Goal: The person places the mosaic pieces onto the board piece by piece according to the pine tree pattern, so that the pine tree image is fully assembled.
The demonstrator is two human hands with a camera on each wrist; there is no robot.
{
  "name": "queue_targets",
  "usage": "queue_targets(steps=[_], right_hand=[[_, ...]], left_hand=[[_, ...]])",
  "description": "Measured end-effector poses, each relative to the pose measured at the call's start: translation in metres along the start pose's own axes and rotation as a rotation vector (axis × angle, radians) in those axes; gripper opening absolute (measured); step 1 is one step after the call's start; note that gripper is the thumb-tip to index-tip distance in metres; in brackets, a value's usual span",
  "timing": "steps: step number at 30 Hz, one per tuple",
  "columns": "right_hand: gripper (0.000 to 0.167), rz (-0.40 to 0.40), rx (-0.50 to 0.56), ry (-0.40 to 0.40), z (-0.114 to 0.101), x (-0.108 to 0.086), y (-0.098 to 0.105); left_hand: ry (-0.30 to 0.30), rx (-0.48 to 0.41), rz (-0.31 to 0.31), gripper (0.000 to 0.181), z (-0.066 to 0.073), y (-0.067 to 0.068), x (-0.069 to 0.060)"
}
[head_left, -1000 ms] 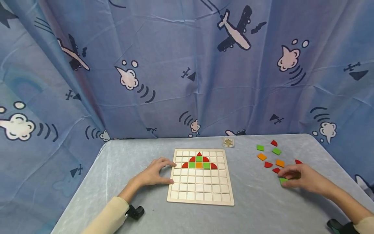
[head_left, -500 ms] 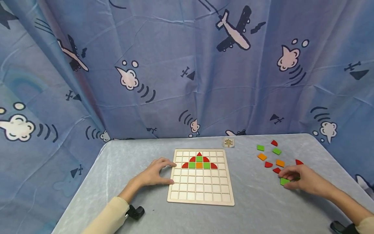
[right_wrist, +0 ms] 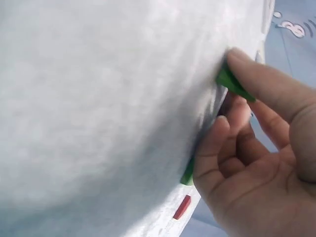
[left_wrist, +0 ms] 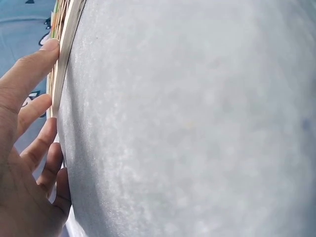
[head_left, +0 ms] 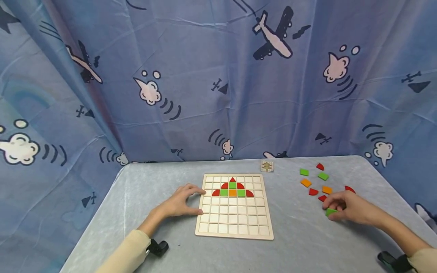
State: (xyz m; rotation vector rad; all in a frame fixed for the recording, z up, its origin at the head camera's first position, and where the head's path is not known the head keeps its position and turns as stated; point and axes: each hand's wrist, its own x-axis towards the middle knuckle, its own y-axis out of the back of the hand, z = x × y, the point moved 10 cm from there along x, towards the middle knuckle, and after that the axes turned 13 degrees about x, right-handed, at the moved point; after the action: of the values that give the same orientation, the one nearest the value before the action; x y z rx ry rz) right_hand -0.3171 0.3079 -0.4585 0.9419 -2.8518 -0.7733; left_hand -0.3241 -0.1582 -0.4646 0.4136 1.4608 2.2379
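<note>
My left hand (head_left: 181,203) rests at the left edge of a wooden grid board (head_left: 232,229), thumb and fingers spread and touching its rim. In the left wrist view the fingertips (left_wrist: 50,45) lie along the board's side (left_wrist: 63,64). On the board, red, green and orange tiles form a stepped peak, with an orange square (head_left: 233,193) at its base. My right hand (head_left: 355,207) pinches a green tile (head_left: 330,211) low over the table's right side. In the right wrist view this green tile (right_wrist: 232,84) is tilted under the thumb; another green piece (right_wrist: 187,173) shows beside the lower fingers.
Loose tiles lie beyond my right hand: green (head_left: 304,172), orange (head_left: 305,182) and red (head_left: 313,192) among several. One red piece (head_left: 349,189) sits just behind the hand. A small patterned card (head_left: 267,166) lies near the table's back edge, before a blue printed curtain (head_left: 191,94).
My right hand has shifted slightly left, and its fingers now cover more of the green tile. The left hand and the board have stayed put.
</note>
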Motion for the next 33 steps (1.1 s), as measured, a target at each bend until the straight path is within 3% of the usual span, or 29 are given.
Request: queue_targets(steps=[8, 14, 22, 27, 33], right_hand=[[0.018, 0.029, -0.042, 0.089, -0.020, 0.009, 0.006], [0.019, 0.080, -0.020, 0.102, -0.033, 0.015, 0.010], [0.026, 0.097, 0.120, 0.125, -0.047, 0.030, -0.003], [0.024, 0.133, 0.131, 0.192, -0.054, 0.040, -0.010], [0.027, 0.181, 0.138, 0.183, -0.060, 0.054, -0.020]], left_hand=[[0.015, -0.009, -0.008, 0.065, 0.000, 0.001, -0.001], [0.006, -0.005, 0.001, 0.065, 0.002, 0.002, -0.001], [-0.003, -0.001, 0.005, 0.065, 0.002, 0.001, 0.000], [-0.013, 0.001, 0.011, 0.065, 0.002, 0.001, 0.000], [-0.010, -0.001, 0.009, 0.065, 0.002, 0.001, 0.000]])
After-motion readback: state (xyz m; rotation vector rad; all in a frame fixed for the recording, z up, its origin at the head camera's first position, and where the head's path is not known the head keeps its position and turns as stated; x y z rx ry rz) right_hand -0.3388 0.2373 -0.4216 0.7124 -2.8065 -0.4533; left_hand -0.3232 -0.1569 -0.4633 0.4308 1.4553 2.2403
